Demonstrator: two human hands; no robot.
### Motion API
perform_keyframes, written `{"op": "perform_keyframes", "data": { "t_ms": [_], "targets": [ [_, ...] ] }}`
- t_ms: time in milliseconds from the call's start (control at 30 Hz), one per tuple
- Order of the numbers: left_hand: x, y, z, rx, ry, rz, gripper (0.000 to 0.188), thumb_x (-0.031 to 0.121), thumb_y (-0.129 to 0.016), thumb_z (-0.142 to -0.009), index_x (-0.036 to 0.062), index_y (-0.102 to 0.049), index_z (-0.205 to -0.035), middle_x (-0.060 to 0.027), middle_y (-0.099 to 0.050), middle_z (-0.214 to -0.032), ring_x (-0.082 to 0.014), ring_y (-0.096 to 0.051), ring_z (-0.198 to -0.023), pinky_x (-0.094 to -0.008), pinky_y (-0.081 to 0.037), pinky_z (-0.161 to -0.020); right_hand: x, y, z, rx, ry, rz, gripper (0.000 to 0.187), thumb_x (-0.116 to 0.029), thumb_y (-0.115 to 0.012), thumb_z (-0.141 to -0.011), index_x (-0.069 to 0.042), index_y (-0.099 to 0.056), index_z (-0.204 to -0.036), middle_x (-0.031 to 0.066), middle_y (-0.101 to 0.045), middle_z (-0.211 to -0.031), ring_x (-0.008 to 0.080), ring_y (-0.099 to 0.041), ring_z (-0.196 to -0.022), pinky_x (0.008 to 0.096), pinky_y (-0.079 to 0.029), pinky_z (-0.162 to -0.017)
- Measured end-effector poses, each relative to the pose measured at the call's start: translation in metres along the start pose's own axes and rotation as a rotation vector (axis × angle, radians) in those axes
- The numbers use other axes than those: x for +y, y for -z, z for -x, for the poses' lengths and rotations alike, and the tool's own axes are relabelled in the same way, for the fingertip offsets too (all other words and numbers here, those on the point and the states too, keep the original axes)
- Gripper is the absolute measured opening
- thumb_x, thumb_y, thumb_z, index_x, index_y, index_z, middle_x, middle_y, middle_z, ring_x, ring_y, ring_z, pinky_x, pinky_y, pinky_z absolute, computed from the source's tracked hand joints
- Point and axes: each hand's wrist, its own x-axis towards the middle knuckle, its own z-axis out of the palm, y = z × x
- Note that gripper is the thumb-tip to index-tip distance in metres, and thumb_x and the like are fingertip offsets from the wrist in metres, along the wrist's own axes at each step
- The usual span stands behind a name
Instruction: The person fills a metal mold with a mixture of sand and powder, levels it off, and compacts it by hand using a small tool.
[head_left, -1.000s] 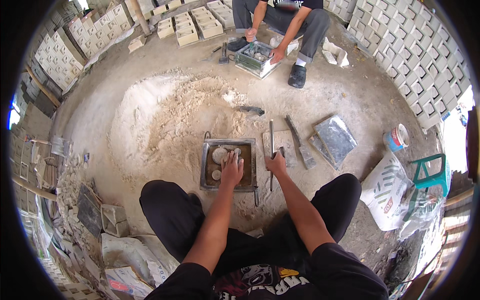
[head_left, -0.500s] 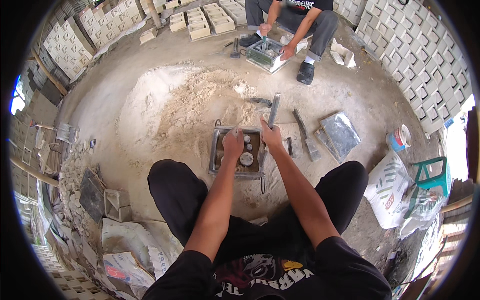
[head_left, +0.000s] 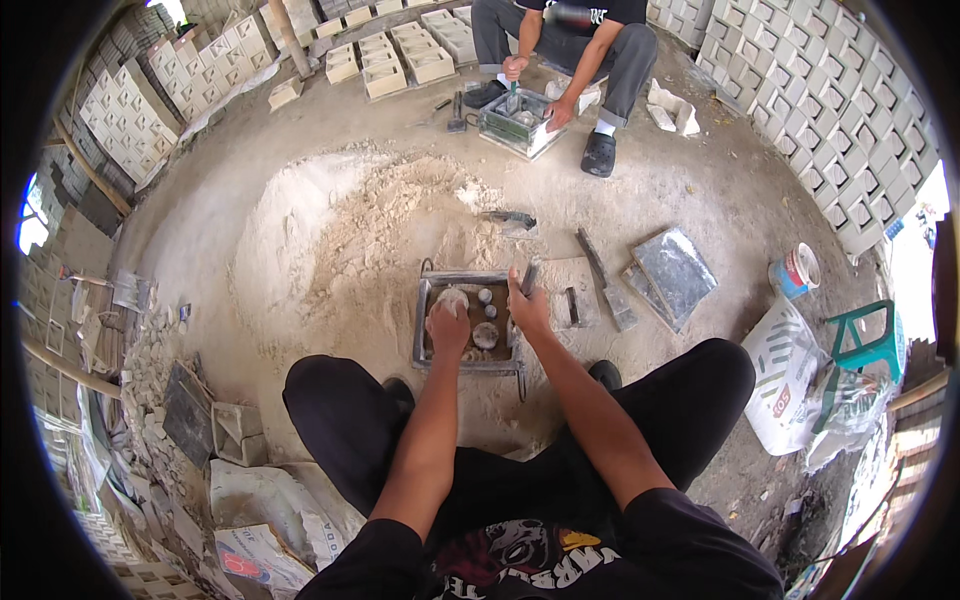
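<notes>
A rectangular metal mould (head_left: 465,275) filled with brown sand mix stands on the ground between my knees. My left hand (head_left: 446,328) is inside its left half, fingers closed on a pale rounded piece (head_left: 453,300), partly hidden by the hand. To the right of that hand, a large round disc (head_left: 485,336) and two small round knobs (head_left: 485,297) sit in the mix. My right hand (head_left: 528,308), at the mould's right rim, is closed round a flat metal bar (head_left: 533,270), which points away and looks foreshortened.
Beyond the mould lies a sand heap (head_left: 340,215). To the right are a long-handled trowel-like tool (head_left: 605,280), dark plates (head_left: 672,275), a bucket (head_left: 795,271), sacks (head_left: 785,380) and a green stool (head_left: 866,338). A co-worker (head_left: 560,60) works at another mould (head_left: 520,125).
My left hand has shifted left and nearer within the mould, and the pale rounded piece now shows. The bar in my right hand has tipped from nearly upright. The whole view has shifted slightly.
</notes>
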Motion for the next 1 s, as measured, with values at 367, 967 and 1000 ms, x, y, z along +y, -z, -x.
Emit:
{"op": "perform_keyframes", "data": {
  "t_ms": [367,967,1000],
  "targets": [
    [-0.013,0.024,-0.039,-0.041,-0.063,-0.058,0.047,0.036,-0.049,-0.091,-0.0008,-0.055,-0.120,-0.0233,-0.050,-0.127,-0.0409,-0.047,-0.119,-0.0539,-0.034,-0.101,-0.071,-0.002,0.010,-0.116,0.095,-0.055,0.059,-0.047,-0.056,-0.092,0.005,-0.057,-0.065,0.0118,-0.047,-0.051,0.0168,-0.047,-0.054,0.0405,-0.040,-0.054],
    [-0.003,-0.020,0.082,-0.206,-0.481,-0.271,0.063,0.037,-0.043,-0.095,0.0012,-0.028,-0.145,-0.0194,-0.025,-0.151,-0.0309,-0.020,-0.142,-0.0527,-0.009,-0.115,-0.051,-0.011,0.001,0.168,0.097,-0.072,0.060,-0.042,-0.055,-0.095,0.004,-0.050,-0.057,0.0043,-0.047,-0.049,0.0105,-0.045,-0.049,0.0332,-0.035,-0.047],
    [-0.003,-0.020,0.083,-0.200,-0.483,-0.309,0.063,0.037,-0.043,-0.096,0.0014,-0.027,-0.145,-0.0187,-0.025,-0.152,-0.0305,-0.020,-0.142,-0.0527,-0.008,-0.115,-0.066,-0.009,0.008,0.080,0.093,-0.082,0.060,-0.040,-0.055,-0.095,0.006,-0.050,-0.058,0.0072,-0.045,-0.048,0.0117,-0.043,-0.048,0.0358,-0.034,-0.046]
  ]
}}
